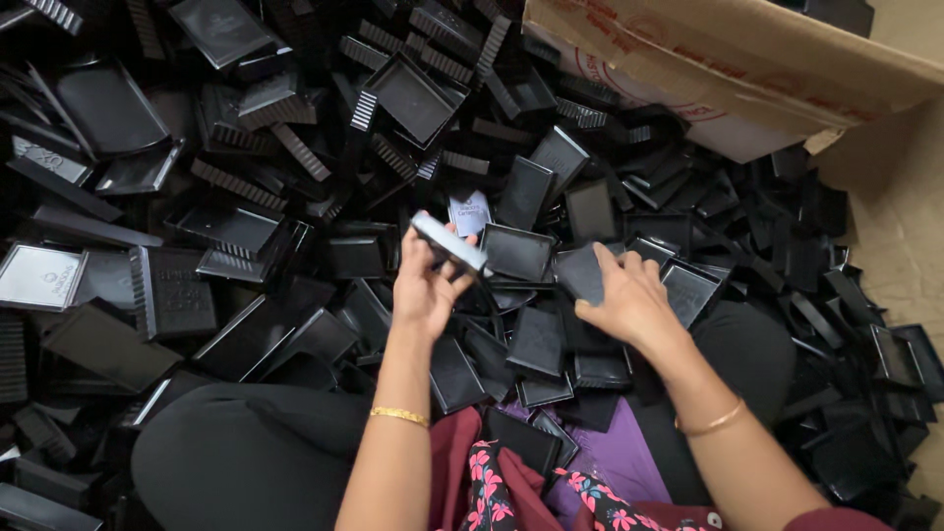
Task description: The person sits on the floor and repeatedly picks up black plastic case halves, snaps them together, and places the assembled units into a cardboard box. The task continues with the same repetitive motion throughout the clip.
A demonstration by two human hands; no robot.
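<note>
My left hand [425,285] is raised over a big heap of black plastic tray parts [246,197] and grips one flat black piece [447,242] by its edge, tilted so its glossy face shows. My right hand [629,300] rests palm down on the heap a little to the right, fingers closed on a dark flat piece [582,272]. Both wrists wear thin gold bangles. Several shallow rectangular trays lie between the two hands.
A brown cardboard flap [728,69] leans over the heap at the top right. Bare beige floor [905,226] shows along the right edge. My knees in black cloth [246,452] and a purple and floral garment [600,472] sit at the bottom.
</note>
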